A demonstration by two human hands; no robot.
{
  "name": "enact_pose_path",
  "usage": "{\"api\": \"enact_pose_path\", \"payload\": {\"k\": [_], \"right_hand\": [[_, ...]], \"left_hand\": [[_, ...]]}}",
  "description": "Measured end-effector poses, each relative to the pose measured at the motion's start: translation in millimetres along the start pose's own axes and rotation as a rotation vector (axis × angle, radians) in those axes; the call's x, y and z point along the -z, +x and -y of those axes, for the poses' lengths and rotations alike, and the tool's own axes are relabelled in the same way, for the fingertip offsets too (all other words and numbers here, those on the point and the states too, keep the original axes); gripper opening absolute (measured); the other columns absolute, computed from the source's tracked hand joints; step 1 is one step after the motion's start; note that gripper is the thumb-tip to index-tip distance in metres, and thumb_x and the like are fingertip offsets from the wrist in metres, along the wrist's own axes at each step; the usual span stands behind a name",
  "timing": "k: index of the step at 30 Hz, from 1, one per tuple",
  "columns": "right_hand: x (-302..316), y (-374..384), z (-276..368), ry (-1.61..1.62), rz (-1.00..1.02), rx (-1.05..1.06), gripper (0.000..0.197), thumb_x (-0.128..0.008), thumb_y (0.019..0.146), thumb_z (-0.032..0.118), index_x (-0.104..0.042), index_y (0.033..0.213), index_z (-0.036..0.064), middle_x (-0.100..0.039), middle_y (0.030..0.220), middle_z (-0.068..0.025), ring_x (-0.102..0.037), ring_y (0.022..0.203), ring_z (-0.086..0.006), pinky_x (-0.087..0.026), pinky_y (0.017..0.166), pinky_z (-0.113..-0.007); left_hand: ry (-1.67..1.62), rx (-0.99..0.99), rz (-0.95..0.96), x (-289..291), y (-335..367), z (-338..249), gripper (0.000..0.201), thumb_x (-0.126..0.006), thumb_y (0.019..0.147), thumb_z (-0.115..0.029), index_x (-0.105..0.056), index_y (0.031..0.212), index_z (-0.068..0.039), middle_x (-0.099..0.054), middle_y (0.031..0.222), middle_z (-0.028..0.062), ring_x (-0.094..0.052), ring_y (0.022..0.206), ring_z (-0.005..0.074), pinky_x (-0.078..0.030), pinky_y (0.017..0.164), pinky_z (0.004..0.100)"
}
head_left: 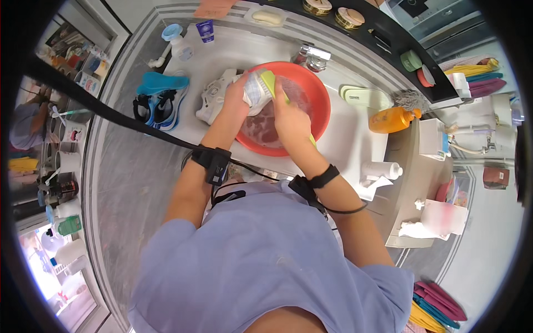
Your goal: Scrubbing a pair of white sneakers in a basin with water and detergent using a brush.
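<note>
Above a red basin (322, 105) of cloudy, sudsy water, my left hand (237, 95) grips a white shoe (255, 93), only part of which shows. My right hand (291, 117) is closed round a lime-green scrubbing brush (268, 80), its head against the shoe and its handle end sticking out below my palm. Just left of the basin, partly behind my left wrist, rests another white sneaker (210, 102) on the white counter. Further left are blue-and-black sneakers (164, 108) with a bright blue insole (161, 82) lying by them.
A chrome faucet (313, 55) stands behind the basin. Along the counter's right side are a pale green dish (366, 97), an orange pump bottle (391, 119) and a white bottle (383, 170). A blue-topped pump bottle (179, 44) and a purple tube (205, 31) stand at the back left.
</note>
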State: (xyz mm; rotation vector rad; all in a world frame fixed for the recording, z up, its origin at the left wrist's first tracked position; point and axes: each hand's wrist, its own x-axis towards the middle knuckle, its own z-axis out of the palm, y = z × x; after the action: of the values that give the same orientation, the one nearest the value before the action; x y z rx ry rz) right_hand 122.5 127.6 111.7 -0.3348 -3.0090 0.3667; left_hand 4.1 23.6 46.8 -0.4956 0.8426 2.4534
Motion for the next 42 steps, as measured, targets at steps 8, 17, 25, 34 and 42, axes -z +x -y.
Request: {"api": "enact_pose_path", "payload": {"k": [8,17,25,34,42], "right_hand": [[21.5,18.5,-14.6,-0.112,-0.145,0.032,0.059,-0.048,0.090,0.023,-0.022,0.142,0.0164,-0.062,0.074,-0.0200,-0.062,0.059,-0.0347,-0.050,0.048,-0.045],[28.2,70.9,-8.8,0.061,-0.126,-0.075,0.048,-0.043,0.093,0.031,-0.033,0.138,0.0160,-0.062,0.063,-0.0159,-0.062,0.058,-0.0334,-0.048,0.049,-0.045],[3.9,13.8,-23.6,0.191,-0.145,-0.005,0.049,-0.041,0.094,0.033,-0.028,0.140,0.0203,-0.058,0.058,-0.0164,-0.057,0.050,-0.0367,-0.044,0.045,-0.048],[-29.9,-48.1,-31.8,0.142,0.046,0.037,0.055,-0.046,0.092,0.034,-0.025,0.142,0.0211,-0.057,0.058,-0.0150,-0.058,0.050,-0.0336,-0.047,0.046,-0.045],[-39.3,-46.4,-7.5,0.144,0.340,0.063,0.055,-0.047,0.090,0.029,-0.029,0.140,0.0149,-0.061,0.070,-0.0181,-0.062,0.058,-0.0331,-0.050,0.053,-0.045]], "left_hand": [[-0.009,0.118,0.127,-32.0,14.5,9.5,0.028,-0.051,0.091,-0.023,-0.054,0.109,-0.002,-0.063,0.102,0.0122,-0.063,0.092,0.0279,-0.050,0.082,0.0438],[0.265,0.073,-0.022,-56.5,1.8,-20.5,0.030,-0.056,0.089,-0.025,-0.056,0.110,-0.004,-0.063,0.104,0.0097,-0.063,0.091,0.0241,-0.051,0.078,0.0384],[0.727,0.174,0.304,-14.1,-4.2,-48.1,0.048,-0.060,0.087,-0.036,-0.049,0.121,-0.004,-0.059,0.112,0.0075,-0.059,0.099,0.0161,-0.048,0.082,0.0298],[0.931,0.104,0.309,53.4,-19.6,-21.9,0.059,-0.067,0.081,-0.036,-0.049,0.122,0.003,-0.058,0.112,0.0093,-0.057,0.102,0.0172,-0.043,0.088,0.0293],[0.965,-0.146,0.107,101.8,-17.8,-4.8,0.047,-0.059,0.089,-0.028,-0.048,0.124,0.003,-0.058,0.113,0.0070,-0.056,0.101,0.0168,-0.042,0.086,0.0275]]}}
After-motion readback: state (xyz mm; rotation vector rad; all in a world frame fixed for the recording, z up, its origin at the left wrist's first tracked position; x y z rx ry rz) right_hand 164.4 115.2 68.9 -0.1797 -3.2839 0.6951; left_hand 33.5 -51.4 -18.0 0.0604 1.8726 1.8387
